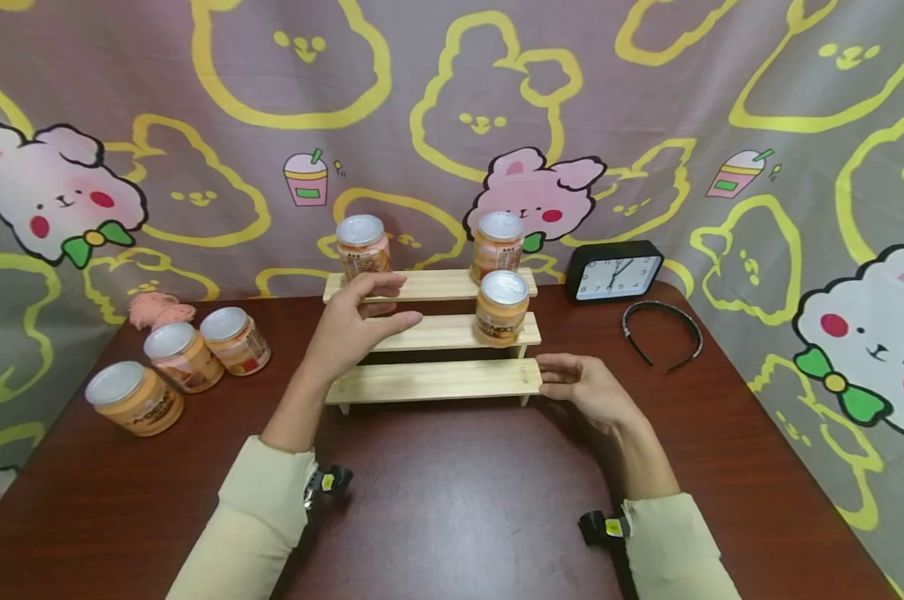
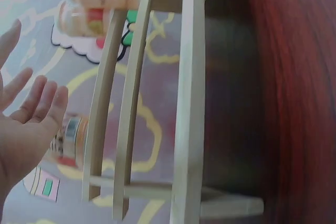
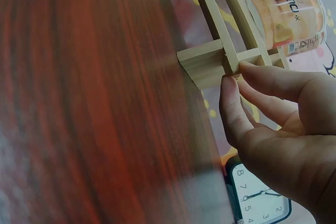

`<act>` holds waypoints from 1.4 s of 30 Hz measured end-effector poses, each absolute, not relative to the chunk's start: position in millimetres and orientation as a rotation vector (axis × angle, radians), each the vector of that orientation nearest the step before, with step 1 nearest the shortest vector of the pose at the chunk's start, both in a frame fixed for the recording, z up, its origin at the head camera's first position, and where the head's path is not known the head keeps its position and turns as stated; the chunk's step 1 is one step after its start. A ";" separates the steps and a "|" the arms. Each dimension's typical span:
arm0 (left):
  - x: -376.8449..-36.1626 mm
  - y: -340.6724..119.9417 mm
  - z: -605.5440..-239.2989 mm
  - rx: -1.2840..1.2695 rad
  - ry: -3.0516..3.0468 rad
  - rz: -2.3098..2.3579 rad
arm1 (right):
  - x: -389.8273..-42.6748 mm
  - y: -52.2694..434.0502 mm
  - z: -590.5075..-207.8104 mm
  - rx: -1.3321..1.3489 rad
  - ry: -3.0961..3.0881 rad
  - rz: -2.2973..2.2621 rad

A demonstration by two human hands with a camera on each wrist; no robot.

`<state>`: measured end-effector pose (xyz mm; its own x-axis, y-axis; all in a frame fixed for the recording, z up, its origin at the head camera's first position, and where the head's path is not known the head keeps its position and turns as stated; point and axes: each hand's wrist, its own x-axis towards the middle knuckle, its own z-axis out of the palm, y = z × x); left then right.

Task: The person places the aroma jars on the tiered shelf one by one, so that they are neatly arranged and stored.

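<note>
My right hand (image 1: 588, 393) rests relaxed fingertips (image 3: 229, 85) against the right end of the three-step pale wooden rack (image 1: 432, 379) mid-desk. My left hand (image 1: 350, 327) hovers open, empty, just before the top-step orange drink can (image 1: 362, 247).

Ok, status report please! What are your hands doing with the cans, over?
Left hand open, holding nothing, by the top-step can. Right hand steadies the wooden steps at the end. Nothing in the way.
</note>
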<state>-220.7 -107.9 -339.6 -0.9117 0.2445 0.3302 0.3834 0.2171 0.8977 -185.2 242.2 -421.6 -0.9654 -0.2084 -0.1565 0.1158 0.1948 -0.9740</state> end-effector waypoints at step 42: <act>-197.4 -224.4 -350.2 -0.142 -2.233 -1.574 | -185.4 241.0 -420.1 -0.074 2.212 -1.842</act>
<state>-197.4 -224.4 -350.2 -0.9136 -0.1460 0.3795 0.3084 0.3595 0.8807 -185.4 241.0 -420.1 -0.9646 -0.2042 -0.1666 0.1269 0.1943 -0.9727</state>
